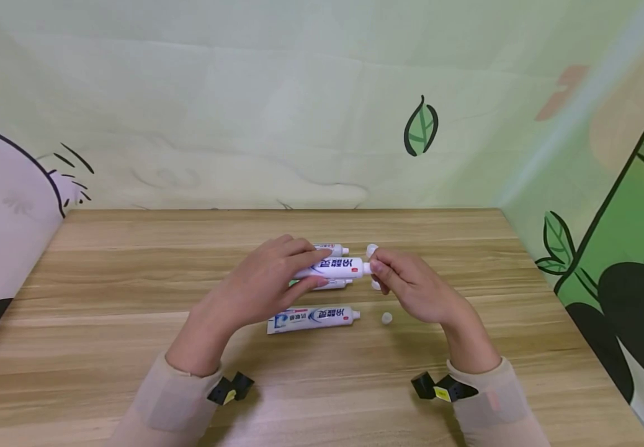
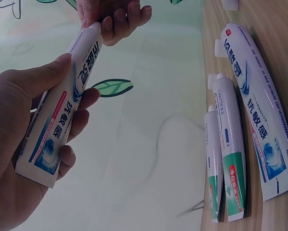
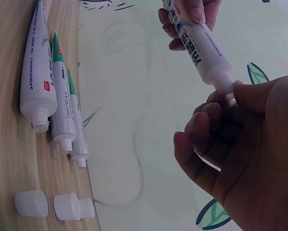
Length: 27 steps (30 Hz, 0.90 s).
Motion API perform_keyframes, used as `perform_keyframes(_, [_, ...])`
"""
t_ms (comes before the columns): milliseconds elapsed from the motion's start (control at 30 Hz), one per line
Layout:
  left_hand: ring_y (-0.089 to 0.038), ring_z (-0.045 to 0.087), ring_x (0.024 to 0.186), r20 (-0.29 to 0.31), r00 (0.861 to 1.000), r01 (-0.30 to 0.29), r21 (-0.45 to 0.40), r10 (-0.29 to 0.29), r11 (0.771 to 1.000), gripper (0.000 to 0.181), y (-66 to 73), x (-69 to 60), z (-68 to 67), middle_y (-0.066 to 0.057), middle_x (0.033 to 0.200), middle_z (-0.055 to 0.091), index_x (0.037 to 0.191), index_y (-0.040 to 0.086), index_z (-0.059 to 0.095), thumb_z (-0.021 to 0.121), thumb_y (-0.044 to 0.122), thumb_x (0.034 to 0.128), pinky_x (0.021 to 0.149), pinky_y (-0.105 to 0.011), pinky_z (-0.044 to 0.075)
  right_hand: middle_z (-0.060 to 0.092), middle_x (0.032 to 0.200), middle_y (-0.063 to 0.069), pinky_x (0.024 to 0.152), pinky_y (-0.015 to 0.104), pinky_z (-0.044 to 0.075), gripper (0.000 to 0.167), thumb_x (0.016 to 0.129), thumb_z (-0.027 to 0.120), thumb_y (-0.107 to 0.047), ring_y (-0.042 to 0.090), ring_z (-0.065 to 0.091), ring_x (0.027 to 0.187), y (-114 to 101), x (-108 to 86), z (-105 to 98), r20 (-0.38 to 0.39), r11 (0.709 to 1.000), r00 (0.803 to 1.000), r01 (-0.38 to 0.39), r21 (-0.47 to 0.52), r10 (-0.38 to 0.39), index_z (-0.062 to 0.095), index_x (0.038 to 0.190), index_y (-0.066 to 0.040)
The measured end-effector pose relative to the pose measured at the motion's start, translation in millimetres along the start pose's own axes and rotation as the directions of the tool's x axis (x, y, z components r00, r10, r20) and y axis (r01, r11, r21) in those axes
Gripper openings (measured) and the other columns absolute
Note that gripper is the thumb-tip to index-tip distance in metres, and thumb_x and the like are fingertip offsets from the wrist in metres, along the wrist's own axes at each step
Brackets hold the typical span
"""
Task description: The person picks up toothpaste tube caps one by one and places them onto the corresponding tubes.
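My left hand point(image 1: 266, 282) grips a white toothpaste tube point(image 1: 339, 267) with blue lettering and holds it above the table, its nozzle end pointing right. At that end my right hand point(image 1: 411, 282) pinches the small white cap point(image 3: 224, 83) between thumb and index finger. A similar toothpaste tube point(image 1: 311, 318) lies nearer on the table without a cap. Beyond it lie two smaller uncapped tubes with green ends, one larger point(image 2: 228, 144) and one thinner point(image 2: 213, 159), partly hidden in the head view by the held tube and left hand.
Three loose white caps stand right of the lying tubes: a near cap point(image 1: 386, 318), a middle cap point(image 1: 376, 285) partly behind the right hand, and a far cap point(image 1: 372, 249). The wooden table point(image 1: 132, 347) ends at a printed backdrop point(image 1: 244, 124).
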<state>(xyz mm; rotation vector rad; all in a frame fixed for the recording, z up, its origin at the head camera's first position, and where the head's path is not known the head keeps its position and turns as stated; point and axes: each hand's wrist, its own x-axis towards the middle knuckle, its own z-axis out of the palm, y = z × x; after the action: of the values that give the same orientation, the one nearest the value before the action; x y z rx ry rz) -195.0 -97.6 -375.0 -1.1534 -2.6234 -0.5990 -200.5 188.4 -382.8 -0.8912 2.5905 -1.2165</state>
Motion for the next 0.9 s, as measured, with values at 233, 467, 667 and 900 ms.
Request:
perform_keyframes(233, [-0.019,0.064,0.105,0.003,1.0,0.006,0.002,-0.006,1.0,0.045,-0.2,-0.5,0.5,-0.002,0.12,0.072,0.142,0.013,0.065,0.064,0.038,0.1035,0.093,-0.037,0.054,0.054,0.076,0.001,0.06,0.027,0.042,0.026,0.112,0.042,-0.015,0.014,0.048,0.066,0.7,0.2,1.0,0.002,1.0,1.0,0.002,0.002,-0.002,0.057,0.092,-0.013])
perform_keyframes(467, [-0.019,0.064,0.106,-0.004,1.0,-0.001,0.005,0.001,1.0,0.044,-1.1,0.5,0.9,-0.002,0.121,0.072,0.141,0.014,0.065,0.064,0.037,0.1033,0.094,-0.038,0.054,0.055,0.079,0.002,0.062,0.027,0.043,0.023,0.112,0.043,-0.016,0.018,0.051,0.07,0.5,-0.8,-0.5,0.009,1.0,1.0,-0.016,0.008,0.015,0.058,0.095,-0.013])
perform_keyframes(667, [-0.019,0.064,0.104,-0.009,1.0,-0.008,-0.005,0.008,1.0,0.044,-3.4,0.3,0.6,-0.002,0.12,0.072,0.141,0.014,0.065,0.066,0.036,0.1023,0.092,-0.038,0.054,0.055,0.079,0.004,0.059,0.026,0.04,0.021,0.112,0.045,-0.015,0.015,0.047,0.067,2.1,-1.6,-2.8,0.021,0.999,1.0,-0.016,0.031,0.015,0.06,0.097,-0.013])
perform_keyframes(900, [-0.019,0.064,0.102,-0.009,1.0,-0.006,-0.017,0.006,1.0,0.045,-5.5,-1.0,-0.9,-0.002,0.118,0.072,0.141,0.015,0.066,0.068,0.036,0.1012,0.09,-0.037,0.054,0.057,0.082,0.005,0.059,0.026,0.042,0.016,0.11,0.048,-0.014,0.015,0.049,0.068,2.1,-0.6,-3.4,0.036,0.999,0.999,-0.026,0.038,0.025,0.063,0.104,-0.012])
